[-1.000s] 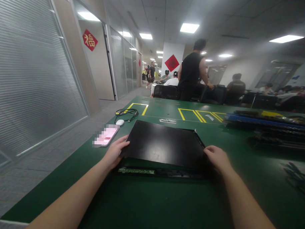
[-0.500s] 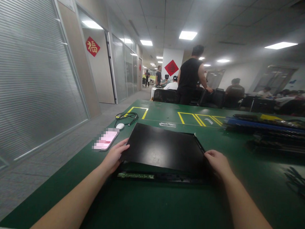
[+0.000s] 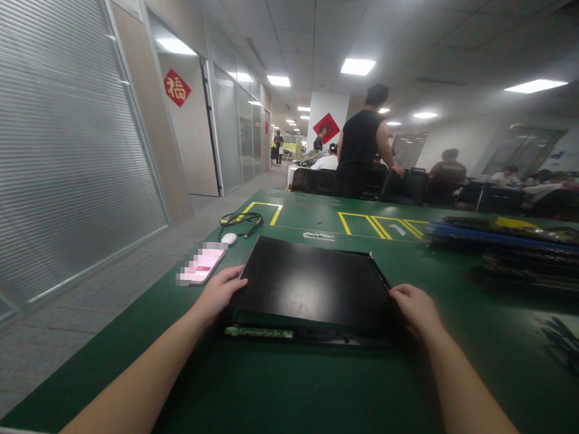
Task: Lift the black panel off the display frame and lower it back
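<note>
A flat black display panel (image 3: 310, 281) lies tilted in front of me, over a dark frame (image 3: 342, 337). A narrow green circuit board (image 3: 258, 333) shows along the frame's near side. My left hand (image 3: 220, 294) is closed on the panel's left edge, thumb on top and the other fingers partly hidden beneath. At the right edge, my right hand (image 3: 414, 305) pinches the panel's rim between thumb and fingers. A gap separates the panel's near edge from the frame's near side. Whether the far edge rests on the frame I cannot tell.
Left on the green table (image 3: 307, 395) are a phone (image 3: 205, 265), a white mouse (image 3: 228, 239) and a coiled black cable (image 3: 242, 223). Stacked dark and blue parts (image 3: 497, 240) stand right, with black cables (image 3: 565, 344) nearer. A person (image 3: 363, 137) stands beyond the table.
The panel's near edge has sunk slightly toward the frame, with both hands still on it. In the background, a walking person has moved to the right.
</note>
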The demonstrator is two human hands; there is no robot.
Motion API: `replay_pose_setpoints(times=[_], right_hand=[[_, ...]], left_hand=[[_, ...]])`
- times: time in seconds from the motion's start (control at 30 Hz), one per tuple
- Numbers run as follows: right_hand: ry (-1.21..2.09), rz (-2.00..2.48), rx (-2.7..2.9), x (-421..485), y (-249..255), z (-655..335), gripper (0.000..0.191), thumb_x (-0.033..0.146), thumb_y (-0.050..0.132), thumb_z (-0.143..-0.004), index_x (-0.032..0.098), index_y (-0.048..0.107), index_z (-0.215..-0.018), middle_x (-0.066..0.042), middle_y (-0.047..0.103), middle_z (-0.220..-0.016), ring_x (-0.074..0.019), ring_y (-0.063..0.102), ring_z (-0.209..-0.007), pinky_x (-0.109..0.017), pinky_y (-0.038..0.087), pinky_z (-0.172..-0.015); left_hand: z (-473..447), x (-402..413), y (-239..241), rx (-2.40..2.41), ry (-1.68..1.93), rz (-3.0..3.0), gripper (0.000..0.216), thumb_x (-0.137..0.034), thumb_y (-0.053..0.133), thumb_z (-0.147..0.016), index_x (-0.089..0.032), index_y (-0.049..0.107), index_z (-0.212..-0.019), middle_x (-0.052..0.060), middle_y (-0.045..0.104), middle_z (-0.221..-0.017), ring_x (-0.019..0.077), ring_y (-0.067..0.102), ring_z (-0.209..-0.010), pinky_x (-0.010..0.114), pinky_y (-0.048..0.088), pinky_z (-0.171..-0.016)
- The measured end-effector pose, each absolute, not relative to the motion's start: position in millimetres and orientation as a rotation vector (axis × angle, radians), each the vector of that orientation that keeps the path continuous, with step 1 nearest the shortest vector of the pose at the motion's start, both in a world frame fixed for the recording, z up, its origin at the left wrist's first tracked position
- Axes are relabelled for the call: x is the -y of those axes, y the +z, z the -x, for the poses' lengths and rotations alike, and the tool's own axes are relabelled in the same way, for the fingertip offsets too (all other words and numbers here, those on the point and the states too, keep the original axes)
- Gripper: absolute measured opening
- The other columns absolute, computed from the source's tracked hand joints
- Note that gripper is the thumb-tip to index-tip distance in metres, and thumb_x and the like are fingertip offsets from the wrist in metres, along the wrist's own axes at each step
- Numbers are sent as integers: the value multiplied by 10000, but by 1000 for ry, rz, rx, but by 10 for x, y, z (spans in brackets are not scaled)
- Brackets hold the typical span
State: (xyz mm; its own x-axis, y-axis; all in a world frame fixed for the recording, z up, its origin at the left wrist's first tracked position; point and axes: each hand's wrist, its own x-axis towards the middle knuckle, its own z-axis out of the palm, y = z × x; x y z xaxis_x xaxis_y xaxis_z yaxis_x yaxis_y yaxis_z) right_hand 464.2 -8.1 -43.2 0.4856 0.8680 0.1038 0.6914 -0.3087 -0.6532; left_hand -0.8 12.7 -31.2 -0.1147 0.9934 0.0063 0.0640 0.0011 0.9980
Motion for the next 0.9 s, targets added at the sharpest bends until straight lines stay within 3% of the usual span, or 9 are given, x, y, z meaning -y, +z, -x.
replay_pose_setpoints(times=[0.23, 0.9], right_hand=[[341, 2068, 1297, 75, -463, -4669, 217, 348, 574, -769, 221, 751, -762, -57, 762, -833, -219, 675, -804, -293, 457, -693], [321, 2088, 1263, 77, -453, -4669, 202, 355, 600, -765, 225, 754, -760, -62, 758, -820, -235, 680, -823, -300, 465, -699]], left_hand=[[59, -186, -379, -1633, 1218, -1528, 398, -412, 757, -613, -204, 817, -948, 134, 700, -1334, 391, 547, -1329, 487, 335, -1168], [74, -226, -481, -1690, 996, -1726, 372, -409, 712, -653, -178, 771, -938, 183, 656, -1356, 395, 584, -1275, 482, 439, -1085]])
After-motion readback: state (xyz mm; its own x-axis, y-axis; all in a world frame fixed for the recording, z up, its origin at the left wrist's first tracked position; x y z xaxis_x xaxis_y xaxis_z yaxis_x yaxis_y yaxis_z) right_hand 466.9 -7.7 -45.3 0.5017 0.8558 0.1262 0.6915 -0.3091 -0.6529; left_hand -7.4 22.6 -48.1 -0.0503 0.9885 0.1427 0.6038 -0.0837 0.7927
